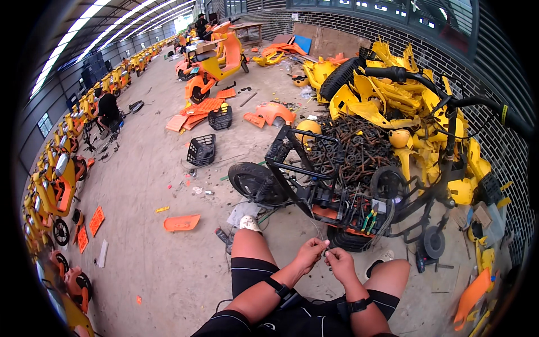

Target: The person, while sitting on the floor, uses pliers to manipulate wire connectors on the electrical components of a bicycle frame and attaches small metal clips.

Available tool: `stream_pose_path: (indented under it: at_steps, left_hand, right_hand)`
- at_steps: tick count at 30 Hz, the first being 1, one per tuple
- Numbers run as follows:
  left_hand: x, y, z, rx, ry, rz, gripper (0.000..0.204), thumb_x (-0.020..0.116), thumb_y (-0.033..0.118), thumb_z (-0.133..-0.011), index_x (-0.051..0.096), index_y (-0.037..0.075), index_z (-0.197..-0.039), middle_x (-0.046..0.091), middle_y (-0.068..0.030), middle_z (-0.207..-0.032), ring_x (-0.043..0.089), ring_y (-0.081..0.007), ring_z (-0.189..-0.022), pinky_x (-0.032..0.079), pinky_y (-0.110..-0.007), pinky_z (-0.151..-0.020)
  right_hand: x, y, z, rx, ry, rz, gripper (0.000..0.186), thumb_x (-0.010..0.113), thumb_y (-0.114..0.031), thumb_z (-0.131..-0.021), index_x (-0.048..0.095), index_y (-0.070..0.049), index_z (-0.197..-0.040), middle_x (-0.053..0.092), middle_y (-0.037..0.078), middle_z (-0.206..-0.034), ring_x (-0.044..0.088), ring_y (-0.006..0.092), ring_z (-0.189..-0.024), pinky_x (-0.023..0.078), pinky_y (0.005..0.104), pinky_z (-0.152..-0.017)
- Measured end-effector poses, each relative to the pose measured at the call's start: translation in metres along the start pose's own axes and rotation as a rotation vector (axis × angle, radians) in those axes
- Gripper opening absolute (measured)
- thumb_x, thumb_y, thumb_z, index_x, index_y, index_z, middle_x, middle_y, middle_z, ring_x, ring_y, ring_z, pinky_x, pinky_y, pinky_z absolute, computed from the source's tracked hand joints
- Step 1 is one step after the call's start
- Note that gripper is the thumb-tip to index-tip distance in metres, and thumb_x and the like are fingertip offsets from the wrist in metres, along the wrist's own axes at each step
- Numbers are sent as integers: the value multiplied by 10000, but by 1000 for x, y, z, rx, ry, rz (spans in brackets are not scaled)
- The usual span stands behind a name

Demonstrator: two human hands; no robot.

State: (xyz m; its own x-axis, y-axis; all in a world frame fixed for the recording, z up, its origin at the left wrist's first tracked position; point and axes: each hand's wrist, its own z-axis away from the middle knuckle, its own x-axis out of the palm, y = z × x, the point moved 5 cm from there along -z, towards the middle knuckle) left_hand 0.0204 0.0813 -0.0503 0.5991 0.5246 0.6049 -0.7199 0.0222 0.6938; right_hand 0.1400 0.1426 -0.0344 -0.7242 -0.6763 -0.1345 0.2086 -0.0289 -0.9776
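My left hand (pixel 308 255) pinches a thin grey wire (pixel 315 228), which runs up to a stripped black scooter frame (pixel 300 205) in front of me. My right hand (pixel 340 263) is just beside it, fingers closed near the wire's end; what exactly they hold is too small to make out. The frame has a rear wheel (pixel 250 182), handlebars and an exposed deck with electronics and cables. Green-handled pliers (pixel 369 221) lie on that deck. A power tool (pixel 223 240) rests on the floor left of my left leg.
Yellow scooter panels (pixel 404 95) and rusty metal parts (pixel 353 146) are piled at right. Orange panels (pixel 181 222) and black baskets (pixel 201 150) lie on the concrete floor. Scooters (pixel 62 185) line the left side; a crouching person (pixel 107 109) is among parts, another stands farther back.
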Motion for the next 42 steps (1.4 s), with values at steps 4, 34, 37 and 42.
stream_pose_path:
  at_steps: [4, 34, 37, 42]
  left_hand:
    - [-13, 3, 2, 25, 71, 18, 278, 711, 241, -905, 496, 101, -798, 435, 34, -609, 328, -61, -468, 240, -226, -425]
    - [-44, -8, 5, 146, 90, -717, 232, 774, 226, -843, 620, 52, -838, 588, 15, -789, 505, -76, -741, 434, -233, -680]
    - [-45, -27, -8, 164, 56, -677, 236, 764, 232, -849, 615, 49, -841, 583, 17, -773, 506, -76, -723, 438, -238, -660]
    - [-18, -20, 6, 238, -6, -852, 219, 740, 209, -854, 603, 39, -837, 594, -4, -742, 523, -88, -689, 460, -270, -620]
  right_hand:
    - [9, -8, 1, -90, 23, 142, 126, 654, -109, -913, 642, 13, -888, 658, 48, -722, 600, 91, -650, 476, 241, -591]
    - [-26, 20, -9, -24, 71, 666, 165, 651, -231, -867, 711, -88, -921, 698, 124, -823, 675, 288, -787, 522, 391, -706]
    - [-19, 54, -7, 88, -105, 164, 186, 579, -127, -930, 661, -12, -1050, 699, 99, -912, 656, 191, -822, 513, 326, -725]
    - [-3, 17, -1, 146, -128, -211, 274, 642, -188, -935, 638, 22, -1111, 683, 84, -960, 633, 153, -843, 506, 298, -725]
